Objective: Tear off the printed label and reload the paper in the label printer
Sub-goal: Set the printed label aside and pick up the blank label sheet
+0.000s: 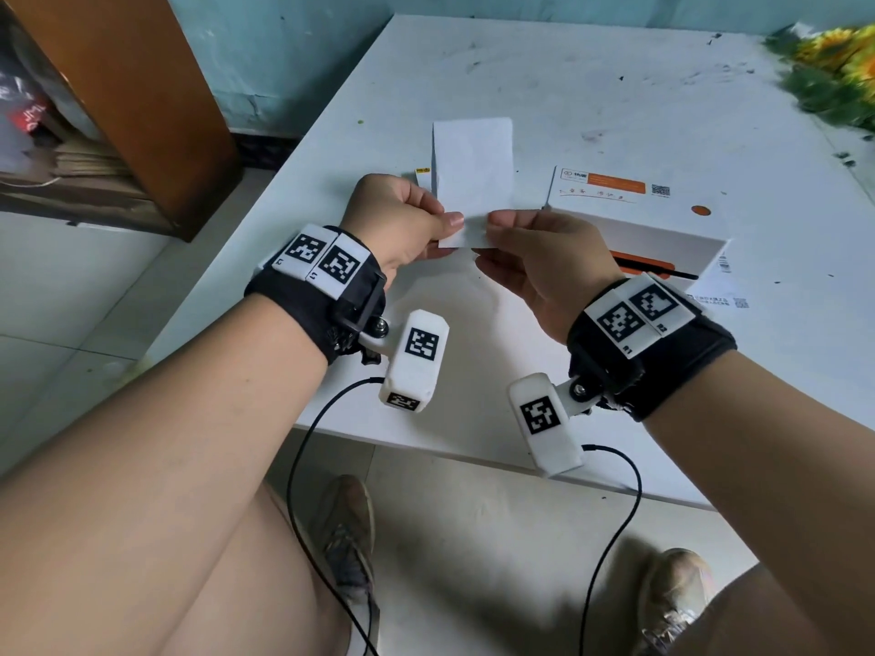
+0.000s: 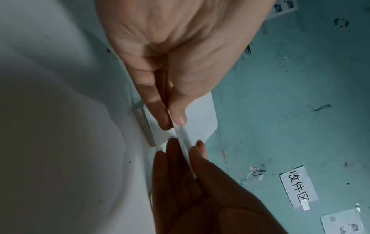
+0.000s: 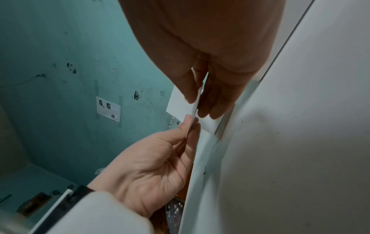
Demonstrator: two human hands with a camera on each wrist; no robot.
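A white sheet of label paper [image 1: 473,168] is held up over the white table [image 1: 544,78] in the head view. My left hand [image 1: 447,232] pinches its near edge between thumb and fingers. My right hand [image 1: 490,239] pinches the same edge just to the right, thumb on top. The two hands almost touch. In the left wrist view the paper [image 2: 202,121] runs edge-on between my left hand [image 2: 176,125] and my right hand [image 2: 190,148]. The right wrist view shows the paper [image 3: 178,106] in both grips too. A white box with orange markings [image 1: 634,215] lies right of the hands.
Artificial sunflowers [image 1: 833,63] lie at the table's far right corner. A brown wooden cabinet [image 1: 142,87] stands left of the table. A small yellow-tipped white item [image 1: 423,175] peeks out behind the paper. Printed notes [image 2: 298,188] are taped to the teal wall.
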